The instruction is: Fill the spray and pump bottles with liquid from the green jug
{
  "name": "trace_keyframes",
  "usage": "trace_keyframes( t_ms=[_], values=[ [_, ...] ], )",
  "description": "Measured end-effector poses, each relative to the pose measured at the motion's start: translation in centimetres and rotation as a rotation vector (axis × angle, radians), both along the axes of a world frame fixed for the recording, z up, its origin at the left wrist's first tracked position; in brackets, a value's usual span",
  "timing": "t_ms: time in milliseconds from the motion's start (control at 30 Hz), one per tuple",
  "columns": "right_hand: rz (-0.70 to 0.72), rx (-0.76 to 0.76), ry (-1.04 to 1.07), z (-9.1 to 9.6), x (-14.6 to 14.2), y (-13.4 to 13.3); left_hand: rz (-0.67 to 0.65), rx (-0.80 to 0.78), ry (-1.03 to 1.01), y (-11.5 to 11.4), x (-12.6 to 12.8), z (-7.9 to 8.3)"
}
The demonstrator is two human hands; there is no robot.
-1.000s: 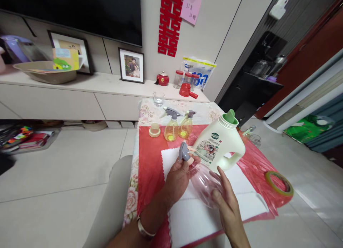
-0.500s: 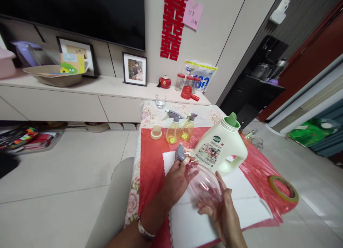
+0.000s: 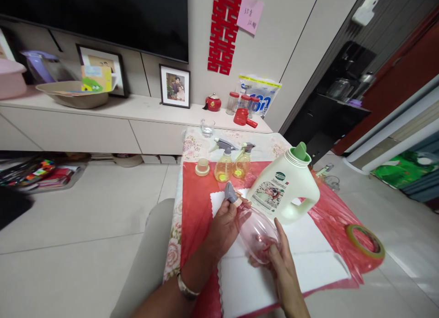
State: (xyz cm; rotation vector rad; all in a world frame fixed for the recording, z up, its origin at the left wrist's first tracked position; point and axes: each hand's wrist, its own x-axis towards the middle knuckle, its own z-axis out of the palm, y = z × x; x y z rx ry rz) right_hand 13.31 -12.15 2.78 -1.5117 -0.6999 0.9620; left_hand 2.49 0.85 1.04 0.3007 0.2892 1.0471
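A clear pink spray bottle (image 3: 258, 230) with a grey spray head is held tilted between my two hands, above a white sheet (image 3: 250, 286). My left hand (image 3: 224, 224) is closed around its neck, just below the spray head. At the rounded base, my right hand (image 3: 283, 263) grips the bottle with the thumb on top and fingers partly hidden beneath. Just behind stands a large pale green detergent jug (image 3: 283, 187), its mouth uncapped and showing a green spout. Two yellow spray bottles (image 3: 224, 167) stand upright farther back, beside a cream cap (image 3: 202, 167).
Red plastic sheeting (image 3: 195, 208) covers much of the flowered tablecloth (image 3: 174, 249). A roll of tape (image 3: 365, 241) lies at the right edge. A glass cup (image 3: 207, 127) stands at the table's back, before a white cabinet (image 3: 109, 130) holding frames, jars and a basin.
My right thumb has moved onto the upper side of the pink bottle's base, and the right hand has closed more firmly around it. The left hand keeps its hold at the neck.
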Motion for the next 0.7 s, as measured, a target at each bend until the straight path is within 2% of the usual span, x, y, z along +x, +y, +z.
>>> trace_keyframes(
  t_ms=[100, 300, 400, 467, 600, 700],
  values=[
    [0.053, -0.048, 0.344, 0.7, -0.4, 0.4, 0.017, 0.04, 0.019, 0.1, -0.1, 0.2],
    [0.111, -0.037, 0.544, -0.1, -1.0, 0.7, 0.018, 0.074, 0.171, -0.6, -0.5, 1.2],
    [0.093, -0.018, 0.526, -1.0, -0.9, 0.7, 0.07, 0.186, 0.27, -0.3, -1.1, 1.6],
    [0.104, -0.016, 0.462, -1.5, -0.5, 0.5, 0.172, 0.314, 0.373, 0.7, -1.7, 1.9],
    [0.227, -0.039, 0.365, -2.5, 0.6, -0.4, 0.398, 0.574, 0.665, 3.5, -2.8, 2.2],
    [0.274, -0.042, 0.338, -3.2, 1.3, -1.2, 0.519, 0.66, 0.906, 5.3, -2.7, 2.1]
  ],
)
